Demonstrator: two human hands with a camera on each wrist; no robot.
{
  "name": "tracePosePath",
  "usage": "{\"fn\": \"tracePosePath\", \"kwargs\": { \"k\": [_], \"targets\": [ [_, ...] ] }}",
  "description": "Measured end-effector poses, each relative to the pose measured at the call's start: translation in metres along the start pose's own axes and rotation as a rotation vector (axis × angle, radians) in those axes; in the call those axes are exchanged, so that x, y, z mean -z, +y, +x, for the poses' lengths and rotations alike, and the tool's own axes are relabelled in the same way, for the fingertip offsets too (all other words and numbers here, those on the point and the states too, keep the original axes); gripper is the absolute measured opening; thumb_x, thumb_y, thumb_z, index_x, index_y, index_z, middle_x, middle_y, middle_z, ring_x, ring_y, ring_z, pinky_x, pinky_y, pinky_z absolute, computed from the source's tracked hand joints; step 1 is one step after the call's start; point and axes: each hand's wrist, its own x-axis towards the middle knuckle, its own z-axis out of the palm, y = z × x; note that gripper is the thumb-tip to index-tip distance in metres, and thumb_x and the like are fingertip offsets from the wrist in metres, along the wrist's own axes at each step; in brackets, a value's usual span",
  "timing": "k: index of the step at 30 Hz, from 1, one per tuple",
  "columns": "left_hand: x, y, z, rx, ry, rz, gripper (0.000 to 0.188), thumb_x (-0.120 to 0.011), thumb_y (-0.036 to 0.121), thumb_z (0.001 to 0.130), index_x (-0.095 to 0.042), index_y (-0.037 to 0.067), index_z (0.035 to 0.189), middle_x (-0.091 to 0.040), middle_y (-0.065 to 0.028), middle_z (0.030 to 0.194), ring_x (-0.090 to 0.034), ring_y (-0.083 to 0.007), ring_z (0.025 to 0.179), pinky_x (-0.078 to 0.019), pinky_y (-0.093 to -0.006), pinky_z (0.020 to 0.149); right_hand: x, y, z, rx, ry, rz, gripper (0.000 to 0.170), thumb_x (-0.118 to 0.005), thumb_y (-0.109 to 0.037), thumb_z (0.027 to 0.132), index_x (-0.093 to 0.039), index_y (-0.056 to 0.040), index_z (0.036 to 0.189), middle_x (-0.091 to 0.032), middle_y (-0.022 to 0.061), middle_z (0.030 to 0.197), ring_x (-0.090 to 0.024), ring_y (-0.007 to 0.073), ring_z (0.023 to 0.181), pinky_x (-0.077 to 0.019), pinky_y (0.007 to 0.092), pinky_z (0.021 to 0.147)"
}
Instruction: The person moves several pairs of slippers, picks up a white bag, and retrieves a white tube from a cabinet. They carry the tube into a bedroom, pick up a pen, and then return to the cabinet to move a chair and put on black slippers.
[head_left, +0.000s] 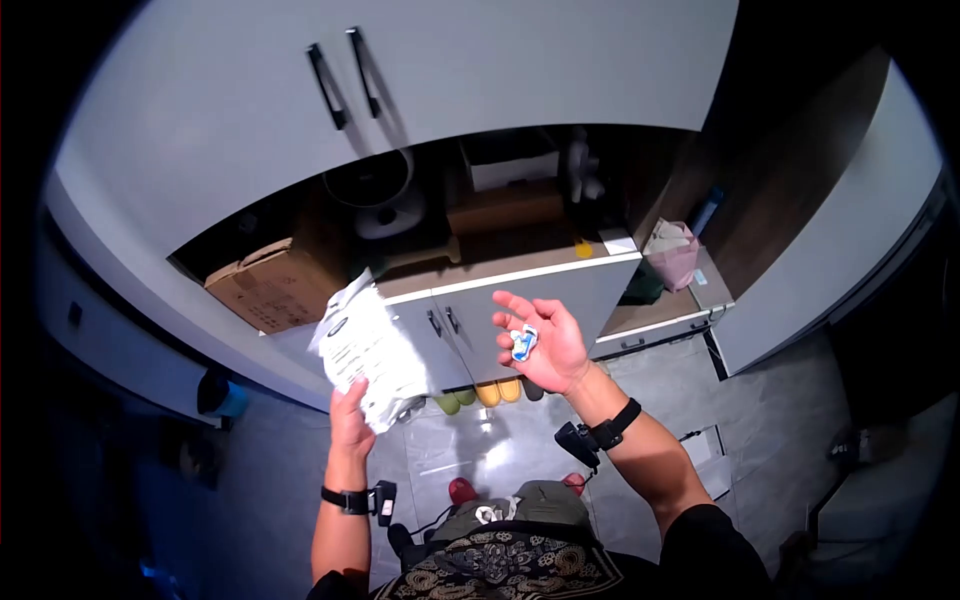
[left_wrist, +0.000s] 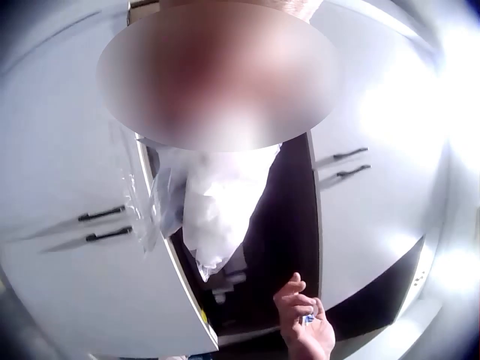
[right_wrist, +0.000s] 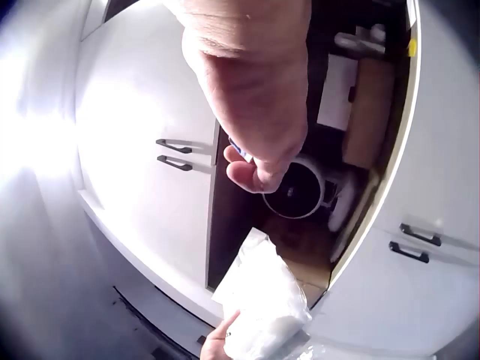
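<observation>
Grey-white cabinets fill the room's far side, an upper cabinet [head_left: 420, 75] with two black handles above a dark recess. Along the recess runs a wood-toned surface [head_left: 505, 244], carrying a cardboard box [head_left: 277, 288] at its left end, a round white appliance [head_left: 390, 218] beside it and, farther right, a long brown box [head_left: 507, 207]. On a lower ledge to the right stands a pink bag [head_left: 673, 257]. Green slippers [head_left: 453, 402] and yellow slippers [head_left: 498, 391] sit on the tiled floor [head_left: 275, 425] at the foot of the lower cabinet.

Before the recess, the person's left hand [head_left: 351, 420] has its grip on the lower edge of a white plastic packet [head_left: 370, 345], thumb across the printed front. The packet is held up at a tilt, one part of it see-through in the left wrist view, where a blurred oval covers that hand.

Apart from it, to the right, the right hand [head_left: 550, 352] is raised with its palm toward the head camera. Its grip is narrow, fingers bent around a small white-and-blue item [head_left: 522, 343] that lies against them; what the item is cannot be told. Both wrists wear a black strap with a small camera.
</observation>
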Motion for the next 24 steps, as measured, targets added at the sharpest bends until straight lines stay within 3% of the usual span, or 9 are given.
{"fn": "tracePosePath", "kwargs": {
  "k": [6, 12, 13, 14, 16, 17, 21, 23, 24],
  "targets": [
    [0.102, 0.047, -0.017, -0.042, 0.118, -0.105, 0.045, -0.052, 0.006, 0.086, -0.039, -0.001, 0.128, -0.052, -0.0138, 0.122, -0.054, -0.0256, 0.108, -0.0449, -0.0376, 0.092, -0.039, 0.041, 0.045, 0.005, 0.16, -0.064, 0.04, -0.038, -0.031, 0.087, -0.052, -0.0076, 0.116, -0.058, 0.0041, 0.089, -0.052, 0.017, 0.07, -0.0415, 0.0298, 0.059],
    [0.179, 0.069, -0.029, -0.061, 0.194, -0.121, 0.041, -0.052, 0.009, 0.087, -0.042, -0.002, 0.125, -0.055, -0.0141, 0.118, -0.057, -0.0266, 0.104, -0.0471, -0.0384, 0.089, -0.019, 0.072, 0.075, -0.047, 0.409, -0.249, 0.03, -0.039, -0.025, 0.092, -0.05, -0.0084, 0.113, -0.06, 0.0057, 0.085, -0.05, 0.0125, 0.06, -0.0363, 0.0216, 0.049],
    [0.187, 0.072, -0.031, -0.049, 0.206, -0.126, 0.043, -0.052, 0.007, 0.086, -0.041, 0.0, 0.127, -0.053, -0.0139, 0.12, -0.055, -0.0256, 0.106, -0.0455, -0.0377, 0.091, -0.026, 0.074, 0.074, -0.047, 0.495, -0.323, 0.03, -0.04, -0.033, 0.094, -0.049, -0.0087, 0.109, -0.053, 0.001, 0.066, -0.04, 0.0085, 0.048, -0.0294, 0.0213, 0.041],
    [0.199, 0.074, -0.031, -0.057, 0.222, -0.112, 0.043, -0.052, 0.007, 0.086, -0.041, -0.001, 0.127, -0.053, -0.0138, 0.12, -0.055, -0.0256, 0.106, -0.0455, -0.0378, 0.091, -0.021, 0.073, 0.074, -0.035, 0.48, -0.392, 0.031, -0.039, -0.035, 0.095, -0.049, -0.0087, 0.107, -0.048, -0.0007, 0.062, -0.036, 0.0079, 0.046, -0.0272, 0.0219, 0.039],
    [0.215, 0.077, -0.034, -0.067, 0.256, -0.079, 0.043, -0.053, 0.008, 0.086, -0.041, -0.001, 0.127, -0.053, -0.0136, 0.121, -0.055, -0.0256, 0.106, -0.0455, -0.038, 0.091, -0.006, 0.067, 0.066, -0.015, 0.454, -0.522, 0.035, -0.038, -0.041, 0.095, -0.049, -0.0088, 0.104, -0.038, -0.0042, 0.053, -0.028, 0.0066, 0.041, -0.0228, 0.0232, 0.037],
    [0.219, 0.077, -0.036, -0.079, 0.31, -0.09, 0.044, -0.053, 0.009, 0.086, -0.041, -0.001, 0.127, -0.053, -0.0132, 0.12, -0.055, -0.0257, 0.106, -0.0455, -0.0378, 0.091, 0.0, 0.066, 0.063, 0.017, 0.542, -0.584, 0.04, -0.039, -0.047, 0.093, -0.05, -0.0086, 0.098, -0.026, -0.0065, 0.051, -0.022, 0.0059, 0.04, -0.0189, 0.0238, 0.036],
    [0.229, 0.095, -0.058, -0.121, 0.39, -0.11, 0.043, -0.05, 0.011, 0.089, -0.04, 0.0, 0.129, -0.051, -0.0151, 0.124, -0.054, -0.0272, 0.11, -0.0448, -0.0401, 0.093, 0.081, 0.042, 0.022, 0.09, 0.838, -0.641, 0.031, -0.046, -0.042, 0.09, -0.053, -0.0118, 0.091, -0.03, -0.0074, 0.054, -0.027, 0.0053, 0.043, -0.0207, 0.0218, 0.039],
    [0.266, 0.113, -0.082, -0.168, 0.527, -0.104, 0.042, -0.051, 0.012, 0.089, -0.042, -0.002, 0.127, -0.052, -0.0151, 0.122, -0.056, -0.0264, 0.107, -0.0452, -0.039, 0.092, 0.139, 0.03, -0.01, 0.037, 0.916, -0.605, 0.018, -0.053, -0.034, 0.085, -0.052, -0.0163, 0.082, -0.034, -0.0067, 0.057, -0.031, 0.0067, 0.045, -0.0244, 0.023, 0.041],
    [0.272, 0.125, -0.096, -0.258, 0.626, -0.042, 0.042, -0.053, 0.013, 0.088, -0.043, -0.003, 0.125, -0.054, -0.0148, 0.121, -0.056, -0.0257, 0.107, -0.0451, -0.038, 0.092, 0.156, 0.026, -0.025, 0.005, 1.081, -0.687, 0.014, -0.057, -0.031, 0.083, -0.051, -0.0191, 0.077, -0.033, -0.0062, 0.055, -0.032, 0.0078, 0.046, -0.0289, 0.0249, 0.044]
  ]
}}
